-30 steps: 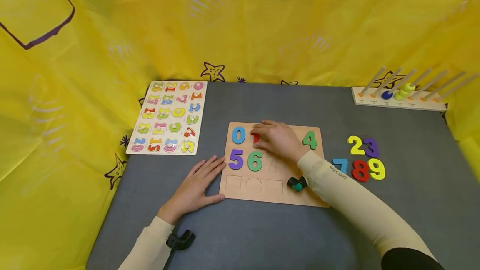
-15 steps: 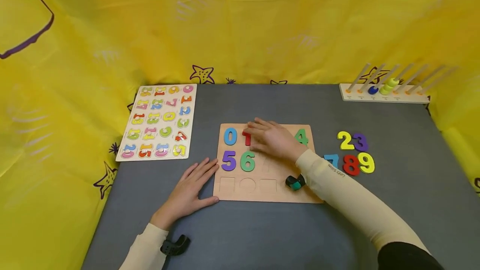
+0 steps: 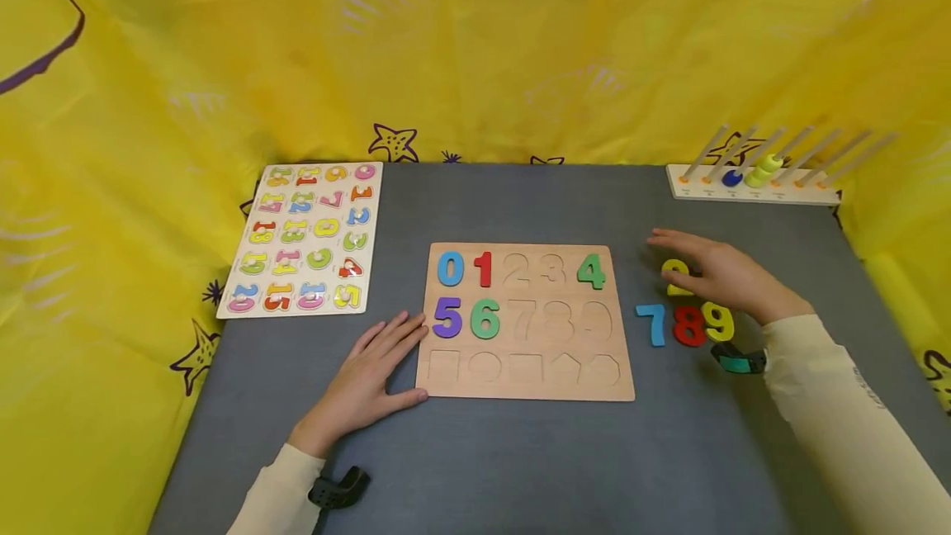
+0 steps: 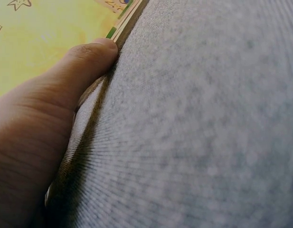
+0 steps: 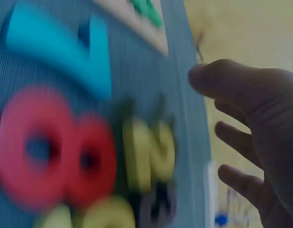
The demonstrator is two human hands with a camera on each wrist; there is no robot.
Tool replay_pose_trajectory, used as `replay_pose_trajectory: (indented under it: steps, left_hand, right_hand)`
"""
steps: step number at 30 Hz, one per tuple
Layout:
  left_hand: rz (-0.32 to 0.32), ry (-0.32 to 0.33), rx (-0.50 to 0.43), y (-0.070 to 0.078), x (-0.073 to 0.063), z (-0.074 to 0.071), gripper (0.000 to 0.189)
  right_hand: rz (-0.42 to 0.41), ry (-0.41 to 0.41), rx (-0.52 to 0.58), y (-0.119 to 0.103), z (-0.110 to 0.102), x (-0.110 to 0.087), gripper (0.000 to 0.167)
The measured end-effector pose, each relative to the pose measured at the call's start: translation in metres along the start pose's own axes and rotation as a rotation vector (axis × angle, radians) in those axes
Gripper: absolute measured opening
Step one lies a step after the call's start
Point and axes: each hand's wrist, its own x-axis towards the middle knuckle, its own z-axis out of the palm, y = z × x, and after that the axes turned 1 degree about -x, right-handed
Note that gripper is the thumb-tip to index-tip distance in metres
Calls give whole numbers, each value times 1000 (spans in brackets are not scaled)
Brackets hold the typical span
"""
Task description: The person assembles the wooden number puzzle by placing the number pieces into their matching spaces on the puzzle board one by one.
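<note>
A wooden number board (image 3: 520,382) holds a blue 0 (image 3: 450,269), a red 1 (image 3: 483,269), a green 4 (image 3: 591,272), a purple 5 (image 3: 447,318) and a green 6 (image 3: 485,319). My left hand (image 3: 360,386) rests on the table, fingertips and thumb at the board's left edge. To the board's right, my right hand (image 3: 724,277) hovers with extended fingers over the loose yellow 2 (image 3: 677,279). The purple 3 is hidden beneath that hand in the head view. Just in front lie a blue 7 (image 3: 652,324), a red 8 (image 3: 688,326) and a yellow 9 (image 3: 717,321).
On the left lies a white puzzle board (image 3: 300,242) filled with coloured numbers. A white stand with slanting pegs (image 3: 754,188), carrying blue and lime beads, is at the back right. Yellow cloth (image 3: 461,64) with drawn stars hangs behind the grey table (image 3: 505,469).
My right hand has left the red 1 in the board and moved right, over the loose numbers. My left hand stays at the board's edge. The head view has shifted slightly.
</note>
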Motion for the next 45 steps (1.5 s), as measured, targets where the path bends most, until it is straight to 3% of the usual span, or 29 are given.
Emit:
replay_pose_trajectory:
  steps: [4,10,20,26,32,36,40,45]
  left_hand:
    - [-12,-2,16,-1,-3,-3,93]
    - [-26,-21,10,-1,-3,-4,92]
    - [-18,-27,-1,0,0,0,92]
    - [-10,-20,9,0,0,-1,91]
    - [-16,-33,9,1,1,0,91]
    - [-26,-43,12,0,0,0,90]
    - [-22,-37,14,0,1,0,90]
    - [-8,-27,10,2,2,-1,91]
  right_hand:
    - [-3,9,-3,21,0,-18,58]
    - [-40,6,0,34,9,-26,56]
    - [-95,-3,-61,39,11,-24,48]
    - [-78,0,-97,37,12,-20,48]
    - [-105,60,-151,35,17,-18,48]
    - [-126,129,-140,20,20,-10,50]
    - [-218,183,-124,-11,23,12,51]
    - [-333,158,-110,-57,38,46,48]
